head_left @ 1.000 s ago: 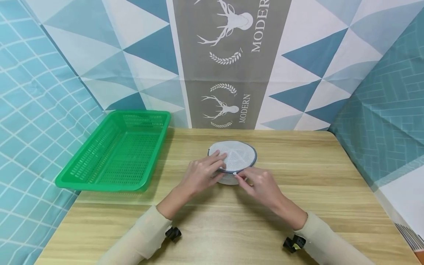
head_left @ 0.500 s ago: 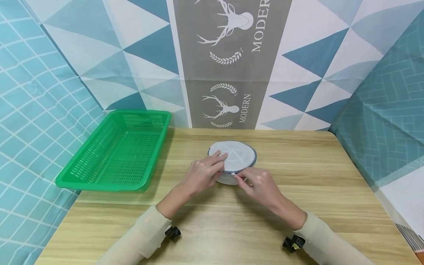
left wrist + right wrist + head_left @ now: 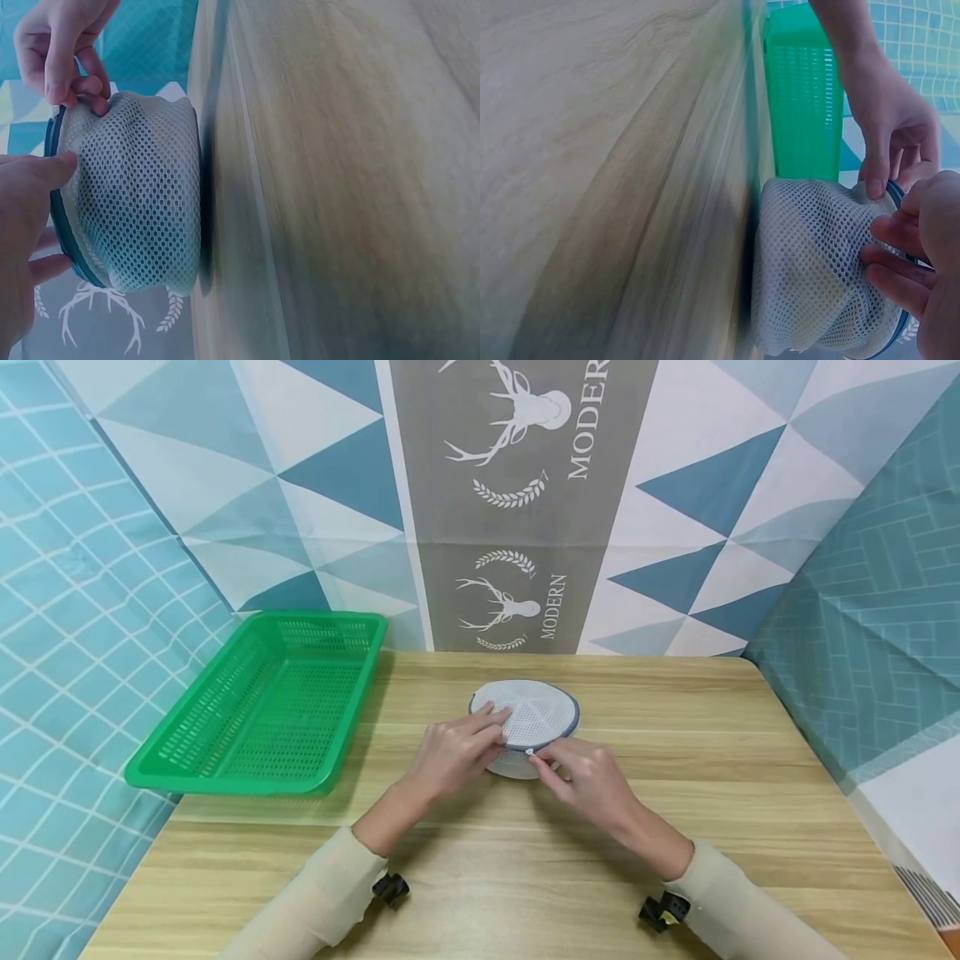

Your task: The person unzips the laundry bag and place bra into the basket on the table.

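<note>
A round white mesh bag (image 3: 536,710) with a dark blue zipper edge stands on the wooden table. My left hand (image 3: 457,756) lies over its near left rim, fingers on the top and thumb at the side, gripping the edge. At the near rim my right hand (image 3: 596,781) pinches the small white zipper pull (image 3: 530,752) between thumb and fingers. The left wrist view shows the mesh side (image 3: 139,195) bulging a little, with both hands at the zipper edge. In the right wrist view the bag (image 3: 817,262) has creased mesh near my right fingers (image 3: 900,277).
A green plastic basket (image 3: 300,710) stands at the left of the wooden table (image 3: 487,893). Patterned cloth covers the wall behind and both sides. Each forearm wears a black device at the wrist.
The white zipper pull has shifted very slightly along the near rim. Both hands otherwise keep nearly the same place on the bag.
</note>
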